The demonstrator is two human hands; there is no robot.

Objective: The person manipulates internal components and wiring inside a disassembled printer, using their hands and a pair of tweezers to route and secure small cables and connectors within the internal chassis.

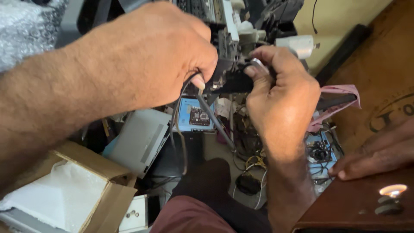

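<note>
My left hand (146,56) is closed around the black plastic body of an opened machine (228,47), thumb pressing near a dark cable (177,129) that hangs down from it. My right hand (280,95) pinches a small silvery part (258,64) at the machine's black lower edge (235,83). A thin grey rod (213,118) slants down between my hands. My knee in maroon and dark cloth (202,198) is below.
An open cardboard box with white foam (69,194) sits lower left, beside a grey device (138,140). Blue boxes with circuit boards (194,114), tangled wires (254,164) and a pink cloth (340,92) litter the floor. Another person's hand (379,151) rests near a dark wooden table (358,207).
</note>
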